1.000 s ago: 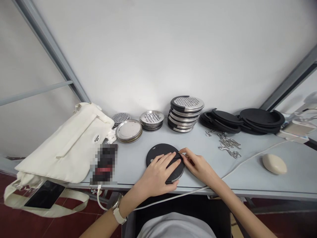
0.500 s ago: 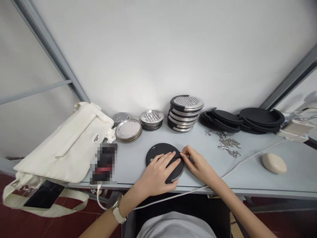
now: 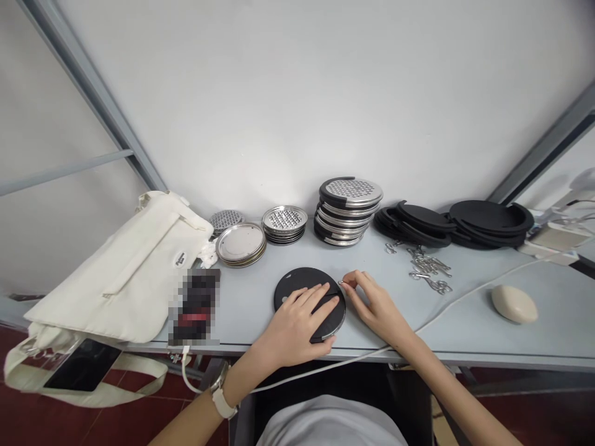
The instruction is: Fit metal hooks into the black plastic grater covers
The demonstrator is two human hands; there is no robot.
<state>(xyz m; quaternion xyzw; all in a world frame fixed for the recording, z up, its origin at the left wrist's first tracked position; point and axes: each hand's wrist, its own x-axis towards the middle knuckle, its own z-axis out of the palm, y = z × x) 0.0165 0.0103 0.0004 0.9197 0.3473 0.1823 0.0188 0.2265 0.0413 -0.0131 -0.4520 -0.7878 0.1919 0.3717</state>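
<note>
A round black disc (image 3: 300,277) lies on the table in front of me, with a slit and a strip of silver rim at its lower right edge. My left hand (image 3: 302,319) rests flat across it, fingers stretched out and thumb by the near edge. Just off the disc's right edge, my right hand (image 3: 369,303) pinches a small metal clip (image 3: 341,283) between thumb and forefinger. Most of the clip is hidden by the fingertips. Similar metal clips (image 3: 430,266) form a loose pile behind and to the right of that hand.
Behind the disc stand stacked grater discs (image 3: 348,210), smaller grater plates (image 3: 284,220) and plain metal discs (image 3: 240,243). Black round holders (image 3: 488,223) lie at the back right. A white cable (image 3: 460,298) crosses the table past a cream mouse-like object (image 3: 514,304). A white bag (image 3: 116,266) lies left.
My right hand has drawn slightly right, away from the disc's edge, and the clip's end now shows apart from it. My left hand stays on the disc.
</note>
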